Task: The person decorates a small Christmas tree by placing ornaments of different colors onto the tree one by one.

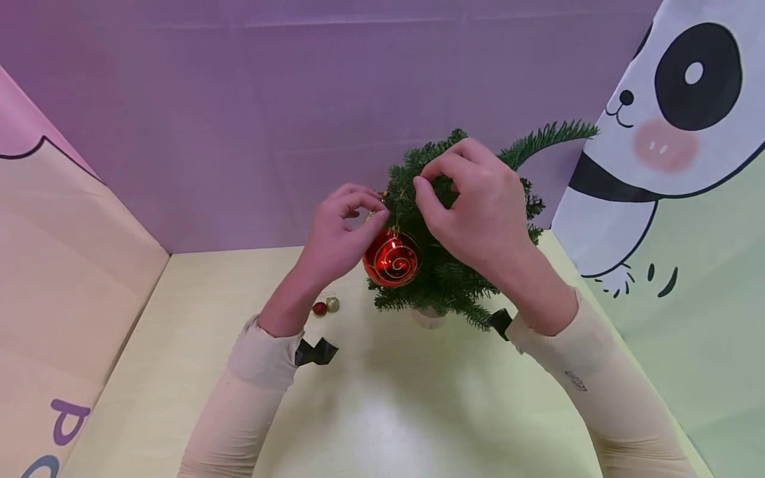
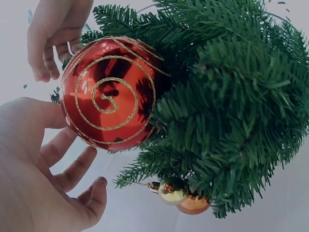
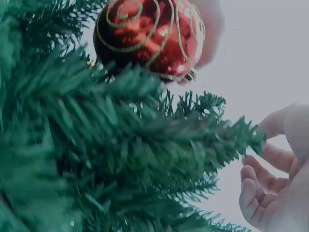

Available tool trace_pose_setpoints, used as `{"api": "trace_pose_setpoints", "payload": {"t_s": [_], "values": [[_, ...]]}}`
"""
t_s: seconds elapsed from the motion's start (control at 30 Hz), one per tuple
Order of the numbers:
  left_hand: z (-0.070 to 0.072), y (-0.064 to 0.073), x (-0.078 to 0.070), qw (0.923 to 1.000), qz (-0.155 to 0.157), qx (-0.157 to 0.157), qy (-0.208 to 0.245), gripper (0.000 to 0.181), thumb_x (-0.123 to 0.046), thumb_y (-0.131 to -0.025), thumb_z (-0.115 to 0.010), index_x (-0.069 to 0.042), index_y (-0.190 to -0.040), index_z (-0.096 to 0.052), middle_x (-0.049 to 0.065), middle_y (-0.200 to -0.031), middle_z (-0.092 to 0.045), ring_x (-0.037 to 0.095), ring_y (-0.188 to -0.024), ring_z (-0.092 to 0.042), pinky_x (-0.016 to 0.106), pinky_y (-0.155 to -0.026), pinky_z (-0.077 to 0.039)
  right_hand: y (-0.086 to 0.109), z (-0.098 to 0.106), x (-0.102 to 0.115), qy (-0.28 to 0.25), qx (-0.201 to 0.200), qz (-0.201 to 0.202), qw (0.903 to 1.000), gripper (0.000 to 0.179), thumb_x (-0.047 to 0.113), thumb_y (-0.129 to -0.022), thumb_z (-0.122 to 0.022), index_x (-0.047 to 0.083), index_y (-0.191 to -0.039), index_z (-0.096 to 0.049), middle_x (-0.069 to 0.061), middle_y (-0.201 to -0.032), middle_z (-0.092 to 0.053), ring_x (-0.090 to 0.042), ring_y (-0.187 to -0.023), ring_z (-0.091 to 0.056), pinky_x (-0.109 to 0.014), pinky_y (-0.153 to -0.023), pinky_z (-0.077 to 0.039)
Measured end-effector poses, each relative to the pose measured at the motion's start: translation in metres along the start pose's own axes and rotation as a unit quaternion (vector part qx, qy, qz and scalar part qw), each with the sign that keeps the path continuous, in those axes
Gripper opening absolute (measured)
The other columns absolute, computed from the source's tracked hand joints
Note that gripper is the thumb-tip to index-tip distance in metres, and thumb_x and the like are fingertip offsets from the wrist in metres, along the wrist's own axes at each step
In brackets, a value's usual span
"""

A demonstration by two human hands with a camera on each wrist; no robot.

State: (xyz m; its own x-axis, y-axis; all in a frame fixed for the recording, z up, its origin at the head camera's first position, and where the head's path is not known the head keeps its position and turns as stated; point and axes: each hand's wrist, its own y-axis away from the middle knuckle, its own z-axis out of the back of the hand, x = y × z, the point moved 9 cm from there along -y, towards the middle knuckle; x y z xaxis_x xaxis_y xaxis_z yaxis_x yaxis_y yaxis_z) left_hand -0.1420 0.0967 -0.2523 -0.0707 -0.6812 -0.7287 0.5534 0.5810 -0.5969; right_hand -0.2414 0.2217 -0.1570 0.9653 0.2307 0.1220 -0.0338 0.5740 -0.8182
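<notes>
A large red Christmas bauble [image 1: 392, 259] with gold glitter swirls hangs at the left front of a small green Christmas tree [image 1: 442, 279]. My left hand [image 1: 346, 229] is at the bauble's top, thumb and forefinger pinched together just above its gold cap. In the left wrist view, its other fingers curl loosely beside the red ball [image 2: 113, 96]. Higher up, my right hand [image 1: 478, 199] pinches with thumb and forefinger in front of the foliage. The right wrist view has those fingertips at a branch tip [image 3: 251, 137], which partly hides them; I cannot tell whether they also hold a thread.
A small red bauble [image 1: 319, 309] and a small gold bauble [image 1: 333, 305] lie on the pale table [image 1: 370, 398], left of the tree's light base [image 1: 428, 320]. One long branch [image 1: 552, 139] sticks out to the right. A purple backdrop [image 1: 239, 133] and a panda-printed side panel [image 1: 645, 172] enclose the table.
</notes>
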Motion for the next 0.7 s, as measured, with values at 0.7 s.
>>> {"api": "trace_pose_setpoints", "payload": {"t_s": [0.7], "values": [[0.015,0.010,0.034,0.9991,0.037,-0.004,-0.020,0.013,-0.013,-0.094,-0.064,-0.002,-0.096,-0.070,0.004,-0.107,-0.063,0.017,-0.107,-0.053,0.043,-0.091,-0.041,-0.033,0.049,-0.030,0.044,-0.071,0.046,0.9955,0.019,0.017,-0.090,-0.063,0.000,-0.084,-0.071,-0.017,-0.087,-0.059,-0.035,-0.085,-0.053,-0.042,-0.070,-0.037]]}}
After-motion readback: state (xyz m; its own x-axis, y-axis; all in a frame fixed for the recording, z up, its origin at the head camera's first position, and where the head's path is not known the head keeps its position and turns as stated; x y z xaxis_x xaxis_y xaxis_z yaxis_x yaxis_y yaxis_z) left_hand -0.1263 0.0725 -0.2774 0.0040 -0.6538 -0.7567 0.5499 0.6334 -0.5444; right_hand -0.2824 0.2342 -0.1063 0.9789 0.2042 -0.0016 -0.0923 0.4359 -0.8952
